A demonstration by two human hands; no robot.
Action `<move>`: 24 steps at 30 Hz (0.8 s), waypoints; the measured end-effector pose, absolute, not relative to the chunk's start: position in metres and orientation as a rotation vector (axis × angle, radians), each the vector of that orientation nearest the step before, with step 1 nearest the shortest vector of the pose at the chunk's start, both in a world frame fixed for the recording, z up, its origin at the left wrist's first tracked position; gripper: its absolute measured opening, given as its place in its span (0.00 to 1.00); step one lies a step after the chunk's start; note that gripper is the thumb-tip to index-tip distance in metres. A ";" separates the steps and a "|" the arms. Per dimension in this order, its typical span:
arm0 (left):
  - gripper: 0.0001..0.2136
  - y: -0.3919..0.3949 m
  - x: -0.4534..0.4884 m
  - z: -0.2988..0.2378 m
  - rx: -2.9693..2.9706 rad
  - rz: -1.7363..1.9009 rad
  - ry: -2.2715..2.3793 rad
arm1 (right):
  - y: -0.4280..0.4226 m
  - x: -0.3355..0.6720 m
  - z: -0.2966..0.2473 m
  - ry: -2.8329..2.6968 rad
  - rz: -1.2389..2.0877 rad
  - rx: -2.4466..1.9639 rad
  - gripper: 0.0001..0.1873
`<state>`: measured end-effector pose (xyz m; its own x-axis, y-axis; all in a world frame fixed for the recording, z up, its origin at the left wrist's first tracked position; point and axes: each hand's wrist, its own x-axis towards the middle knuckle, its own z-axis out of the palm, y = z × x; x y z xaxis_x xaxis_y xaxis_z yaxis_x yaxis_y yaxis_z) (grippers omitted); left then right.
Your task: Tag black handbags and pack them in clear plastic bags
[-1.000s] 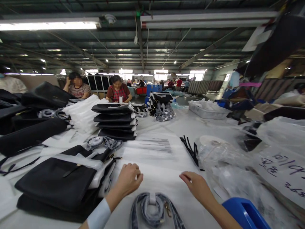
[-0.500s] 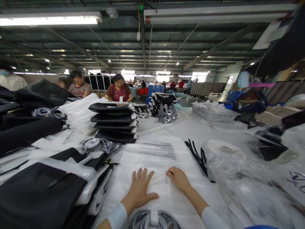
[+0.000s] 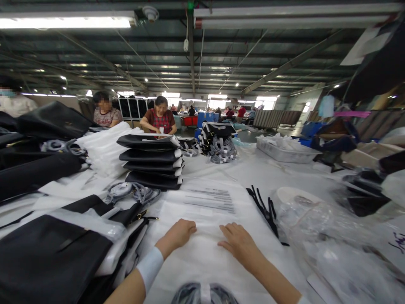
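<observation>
A flat white plastic bag [image 3: 202, 211] with printed lines lies on the table in front of me. My left hand [image 3: 179, 234] rests on its near left part with the fingers curled in against the film. My right hand [image 3: 237, 242] lies beside it on the bag, fingers stretched flat and pointing left. A coiled grey strap [image 3: 202, 293] sits at the bottom edge between my forearms, partly cut off.
Black bags in clear wrap [image 3: 53, 253] are piled at my left, and a stack of black bags [image 3: 152, 160] stands behind the white bag. Black ties [image 3: 265, 209] and crumpled clear plastic [image 3: 316, 228] lie at right. Two people [image 3: 160, 118] sit across the table.
My left hand went from a fist to flat on the bag, then curled shut again. My right hand slid left onto the bag. The view tilted up, so the strap dropped lower.
</observation>
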<state>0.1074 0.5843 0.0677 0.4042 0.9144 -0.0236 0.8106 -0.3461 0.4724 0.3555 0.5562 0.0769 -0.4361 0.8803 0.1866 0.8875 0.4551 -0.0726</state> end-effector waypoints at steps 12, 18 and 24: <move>0.25 0.522 0.145 0.074 1.279 0.797 1.454 | 0.560 0.354 0.094 -2.374 0.236 -1.699 0.12; 0.25 0.541 0.179 0.055 0.918 0.869 1.357 | 0.554 0.355 0.098 -2.377 0.406 -1.654 0.10; 0.18 0.543 0.182 0.041 0.719 0.993 1.314 | 0.564 0.355 0.097 -2.242 0.567 -1.683 0.12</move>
